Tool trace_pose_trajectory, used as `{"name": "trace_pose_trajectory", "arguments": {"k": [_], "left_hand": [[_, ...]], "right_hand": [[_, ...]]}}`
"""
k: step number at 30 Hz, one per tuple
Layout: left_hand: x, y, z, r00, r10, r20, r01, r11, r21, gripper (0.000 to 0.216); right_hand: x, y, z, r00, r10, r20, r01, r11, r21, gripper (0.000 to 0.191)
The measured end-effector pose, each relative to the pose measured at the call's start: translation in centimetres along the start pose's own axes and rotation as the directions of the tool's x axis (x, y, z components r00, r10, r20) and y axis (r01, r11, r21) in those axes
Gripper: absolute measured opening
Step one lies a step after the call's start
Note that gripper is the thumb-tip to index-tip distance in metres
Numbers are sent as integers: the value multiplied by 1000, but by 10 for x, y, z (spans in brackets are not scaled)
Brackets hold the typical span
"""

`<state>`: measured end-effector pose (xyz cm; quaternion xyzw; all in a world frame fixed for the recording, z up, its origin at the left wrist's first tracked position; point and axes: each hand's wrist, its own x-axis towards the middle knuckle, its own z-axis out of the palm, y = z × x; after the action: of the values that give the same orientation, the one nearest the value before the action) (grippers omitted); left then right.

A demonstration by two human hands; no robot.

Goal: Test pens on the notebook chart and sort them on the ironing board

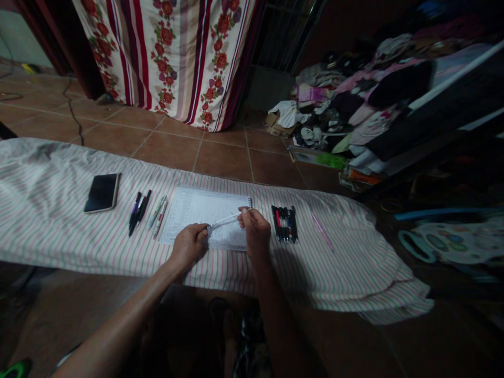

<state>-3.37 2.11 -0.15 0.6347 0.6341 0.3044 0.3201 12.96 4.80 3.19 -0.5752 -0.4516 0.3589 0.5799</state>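
A slim white pen [223,219] stretches between my two hands, above a spiral notebook [189,207] whose pages look covered in faint marks. My left hand [189,242] is closed at the pen's left end, where a small dark tip shows by the fingertips. At the other end, the fingers of my right hand [255,228] pinch the pen near the notebook's coil. Just left of the notebook lie two light-coloured pens [159,216], and beyond them several dark pens [139,212]. Right of my right hand, several black and red pens [285,224] lie in a row.
A striped cloth [220,268] covers the long table. On it lie a phone or tablet [102,192] at left and a pink pen [322,232] at right. A floral curtain [169,58] hangs beyond the tiled floor, with heaped clothes [354,100] at the right.
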Motion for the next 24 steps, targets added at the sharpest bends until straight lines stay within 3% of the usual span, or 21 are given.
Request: {"name": "trace_pose_trajectory", "arguments": {"k": [13, 24], "left_hand": [[-2, 5, -1, 996, 81, 45, -78, 995, -56, 27], [-2, 4, 1, 994, 101, 35, -94, 985, -147, 25]], "right_hand": [[-3, 6, 6, 989, 46, 142, -38, 998, -53, 29], [-9, 11, 11, 939, -65, 339, 124, 980, -154, 30]]}}
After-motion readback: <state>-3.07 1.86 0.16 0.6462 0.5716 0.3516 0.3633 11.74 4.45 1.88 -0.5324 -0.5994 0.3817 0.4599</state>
